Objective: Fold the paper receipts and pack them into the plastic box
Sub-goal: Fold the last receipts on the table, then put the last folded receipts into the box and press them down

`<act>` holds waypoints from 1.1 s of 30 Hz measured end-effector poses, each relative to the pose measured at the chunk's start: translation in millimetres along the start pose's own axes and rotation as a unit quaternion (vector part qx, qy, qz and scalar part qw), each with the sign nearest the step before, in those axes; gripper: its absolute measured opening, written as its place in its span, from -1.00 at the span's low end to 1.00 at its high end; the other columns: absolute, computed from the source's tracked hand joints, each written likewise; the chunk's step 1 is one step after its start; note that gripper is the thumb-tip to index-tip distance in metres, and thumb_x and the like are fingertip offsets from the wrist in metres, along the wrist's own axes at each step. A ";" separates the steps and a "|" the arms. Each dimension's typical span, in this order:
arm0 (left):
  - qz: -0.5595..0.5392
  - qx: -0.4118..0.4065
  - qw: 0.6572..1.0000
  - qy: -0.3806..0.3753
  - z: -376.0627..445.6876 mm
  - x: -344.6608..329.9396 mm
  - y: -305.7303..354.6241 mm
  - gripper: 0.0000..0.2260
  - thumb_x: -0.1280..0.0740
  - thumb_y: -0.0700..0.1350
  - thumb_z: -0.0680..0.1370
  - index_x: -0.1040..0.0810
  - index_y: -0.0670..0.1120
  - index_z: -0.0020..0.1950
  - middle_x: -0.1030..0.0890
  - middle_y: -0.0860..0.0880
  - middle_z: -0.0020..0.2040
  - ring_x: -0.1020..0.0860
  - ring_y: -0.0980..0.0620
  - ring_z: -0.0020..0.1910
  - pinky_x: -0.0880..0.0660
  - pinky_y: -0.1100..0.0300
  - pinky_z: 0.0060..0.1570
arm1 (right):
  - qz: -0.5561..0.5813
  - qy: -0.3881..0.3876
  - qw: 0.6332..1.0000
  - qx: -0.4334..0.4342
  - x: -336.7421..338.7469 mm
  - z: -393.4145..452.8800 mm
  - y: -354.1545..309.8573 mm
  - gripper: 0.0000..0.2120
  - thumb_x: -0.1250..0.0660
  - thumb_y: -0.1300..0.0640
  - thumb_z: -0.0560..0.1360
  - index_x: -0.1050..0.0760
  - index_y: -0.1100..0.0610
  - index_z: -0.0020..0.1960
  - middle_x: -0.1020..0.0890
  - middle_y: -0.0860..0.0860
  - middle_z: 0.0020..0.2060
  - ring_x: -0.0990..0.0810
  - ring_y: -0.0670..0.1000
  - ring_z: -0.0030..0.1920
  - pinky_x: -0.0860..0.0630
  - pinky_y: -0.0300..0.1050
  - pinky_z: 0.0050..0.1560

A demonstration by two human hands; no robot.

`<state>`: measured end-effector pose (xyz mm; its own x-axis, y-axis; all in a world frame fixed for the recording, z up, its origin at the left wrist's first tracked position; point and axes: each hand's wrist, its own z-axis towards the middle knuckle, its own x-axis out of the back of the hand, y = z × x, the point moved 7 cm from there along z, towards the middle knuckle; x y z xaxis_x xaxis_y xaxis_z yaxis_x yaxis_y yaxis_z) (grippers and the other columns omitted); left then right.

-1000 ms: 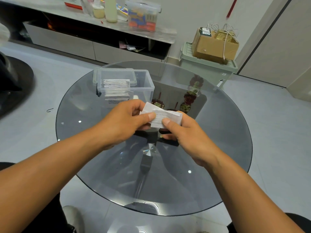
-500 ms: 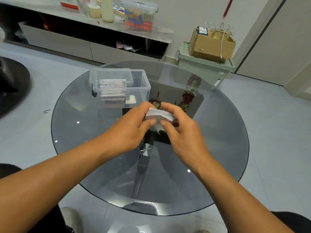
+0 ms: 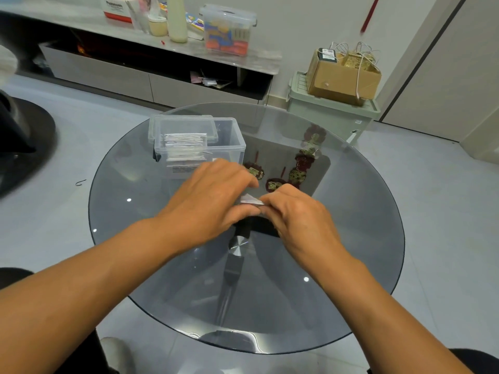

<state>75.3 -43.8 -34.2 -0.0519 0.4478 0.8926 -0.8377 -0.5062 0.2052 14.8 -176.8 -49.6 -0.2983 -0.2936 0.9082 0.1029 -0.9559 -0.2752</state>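
I see both hands meeting over the middle of the round desk (image 3: 364, 265), a smoky, glossy glass disc with a thin dark rim that mirrors ceiling lights and red hanging ornaments. My left hand (image 3: 210, 201) lies palm down, knuckles up, its fingers curled over the near end of a small white paper receipt (image 3: 252, 200); the thumb reaches in beneath the paper's edge. My right hand (image 3: 294, 214) comes in from the other side, thumb and fingertips pinching the same receipt. Only a narrow, creased wedge of the thin paper shows between the two grips, so I cannot tell how many folds it has. Both grips are closed tight on the receipt, which sits just above the glass, near the desk's centre, and I cannot tell whether it touches the surface.

The plastic box (image 3: 216, 141) stands toward the far left edge of the desk, just beyond my left hand. It is clear, rectangular, with rounded corners and a thick rim, its lid off and leaning behind it. Inside, a stack of folded receipts (image 3: 186, 147) stands on edge against the left wall, showing crisp white layered edges.

Beyond the far right edge of the desk, a brown cardboard box (image 3: 343, 79) rests on a pale green bin (image 3: 332, 114).
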 end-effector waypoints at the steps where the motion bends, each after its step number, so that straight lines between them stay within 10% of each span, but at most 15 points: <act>1: 0.040 -0.020 0.999 0.028 2.1 11.0 -1.4 -0.55 -0.31 0.25 0.54 -0.52 -0.02 0.29 -0.56 0.02 0.19 -0.47 -0.04 0.19 -0.36 0.04 0.22 | 0.023 0.013 1.000 -0.010 1.4 -0.1 1.8 -0.74 -0.22 -0.07 0.65 -0.64 0.02 0.05 -0.53 -0.05 -0.14 -0.53 0.02 -0.18 -0.55 0.11 -0.22; 7: 0.202 0.121 0.971 0.030 7.7 53.1 -55.7 -0.47 -0.49 0.17 0.46 -0.49 -0.02 0.34 -0.61 -0.05 0.16 -0.51 -0.16 0.19 -0.25 -0.06 0.34 | 0.159 0.136 0.974 -0.086 28.0 0.4 14.6 -0.91 -0.38 0.12 0.63 -0.68 0.06 0.02 -0.59 -0.08 -0.13 -0.56 -0.07 -0.15 -0.52 -0.04 -0.10; 17: 0.012 0.113 0.993 -0.035 -4.8 42.8 -80.7 -0.96 -0.34 -0.09 0.62 -0.58 0.04 0.03 -0.62 0.14 -0.04 -0.55 0.04 0.00 -0.18 0.00 0.52 | 0.237 0.194 0.947 -0.094 72.5 10.0 0.0 -0.79 -0.44 0.09 0.58 -0.64 -0.25 -0.01 -0.65 -0.15 -0.15 -0.61 -0.06 -0.11 -0.56 -0.08 -0.05; 21: -0.040 0.041 0.996 -0.075 -13.9 43.6 -50.5 -0.94 -0.37 0.06 0.59 -0.53 0.14 -0.05 -0.53 0.24 -0.16 -0.44 0.15 -0.07 -0.35 0.17 0.24 | 0.160 0.192 0.966 -0.070 84.9 18.7 -9.7 -0.89 -0.44 0.10 0.58 -0.72 -0.04 0.05 -0.63 -0.11 -0.20 -0.56 -0.08 -0.16 -0.52 -0.15 -0.12; 33: 0.145 -0.025 0.979 -0.144 -8.4 29.8 -21.0 -0.04 -0.14 0.65 0.29 -0.24 0.14 0.56 -0.38 0.16 0.40 -0.28 0.07 0.37 -0.11 0.06 0.47 | 0.057 0.109 0.991 -0.045 82.7 25.5 -31.1 -0.89 -0.42 0.07 0.59 -0.73 0.02 0.04 -0.63 -0.02 -0.20 -0.58 -0.01 -0.19 -0.59 0.10 -0.14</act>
<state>86.8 -13.7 -15.2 -0.1418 0.0602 0.9881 -0.8366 -0.5409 -0.0871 11.1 -171.1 42.1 -0.4894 -0.3854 0.7822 0.0663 -0.9109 -0.4073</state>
